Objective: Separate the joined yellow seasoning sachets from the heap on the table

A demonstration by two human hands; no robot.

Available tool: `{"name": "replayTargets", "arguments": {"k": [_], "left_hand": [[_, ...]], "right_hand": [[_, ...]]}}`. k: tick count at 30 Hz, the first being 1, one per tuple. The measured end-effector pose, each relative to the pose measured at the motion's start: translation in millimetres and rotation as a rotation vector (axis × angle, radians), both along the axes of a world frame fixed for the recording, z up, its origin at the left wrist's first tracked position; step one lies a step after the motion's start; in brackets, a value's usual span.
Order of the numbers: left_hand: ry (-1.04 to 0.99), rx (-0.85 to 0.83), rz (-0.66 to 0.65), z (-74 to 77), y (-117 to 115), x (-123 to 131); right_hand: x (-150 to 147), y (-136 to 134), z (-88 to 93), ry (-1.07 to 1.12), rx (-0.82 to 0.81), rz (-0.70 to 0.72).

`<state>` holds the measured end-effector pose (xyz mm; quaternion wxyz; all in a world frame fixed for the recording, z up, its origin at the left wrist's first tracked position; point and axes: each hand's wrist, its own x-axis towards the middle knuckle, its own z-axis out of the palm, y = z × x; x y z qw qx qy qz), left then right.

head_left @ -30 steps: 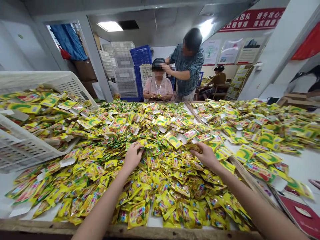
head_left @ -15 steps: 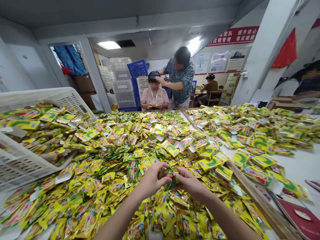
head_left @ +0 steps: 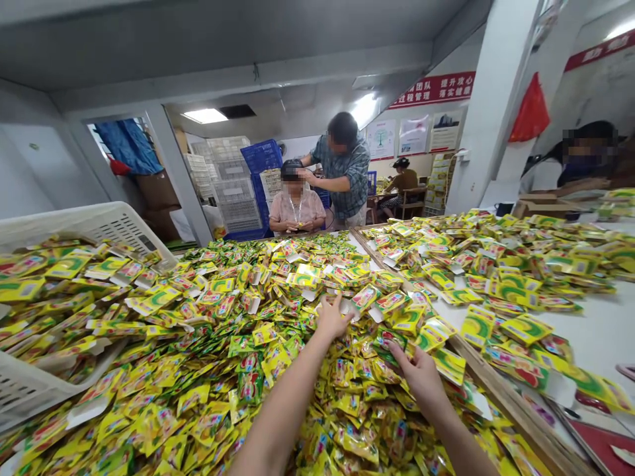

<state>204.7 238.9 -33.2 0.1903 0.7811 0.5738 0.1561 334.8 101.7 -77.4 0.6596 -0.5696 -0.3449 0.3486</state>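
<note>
Room is stretching back past a white pillar (head_left: 489,119) to stacked blue crates (head_left: 262,158) and a red banner (head_left: 431,89). White worktop (head_left: 595,324) is filling the foreground, mostly buried. Big heap of packets (head_left: 163,416), yellow with some green, is covering the near side; flat cartons (head_left: 479,325) are lying along its back and right. Wooden strip (head_left: 501,383) is splitting the worktop. White crate (head_left: 64,215) is sitting tipped at far left, cartons spilling out. Across from us, one person (head_left: 342,168) is standing, touching the headgear of a seated person (head_left: 297,206). Left hand (head_left: 335,319) is resting over mid-heap, grip spread, fingertips near open carton flaps. Right hand (head_left: 421,377) is lying just right of it, index fingertip touching a green packet (head_left: 389,344) on the heap; can't tell if the grip is pinching it.
</note>
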Motion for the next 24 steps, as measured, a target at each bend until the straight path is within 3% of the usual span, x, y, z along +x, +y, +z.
{"name": "replayTargets", "arguments": {"k": [3,6,14,19,24], "left_hand": [[0.133,-0.009,0.024,-14.6,-1,15],[0.225,0.013,0.014,-14.9,-7,13],[0.249,0.133,0.006,25.2,-29,-23],[0.077,0.234,-0.078,36.6,-78,-72],[-0.280,0.213,-0.072,13.2,-150,-116]], "right_hand": [[4,3,-4.3,-0.016,-0.034,-0.040],[2,2,-3.3,-0.055,-0.060,-0.073],[0,-3,5.1,-0.103,-0.065,-0.082],[-4,-1,4.9,-0.094,-0.051,-0.047],[-12,-13,18.5,-0.168,-0.038,-0.150]]}}
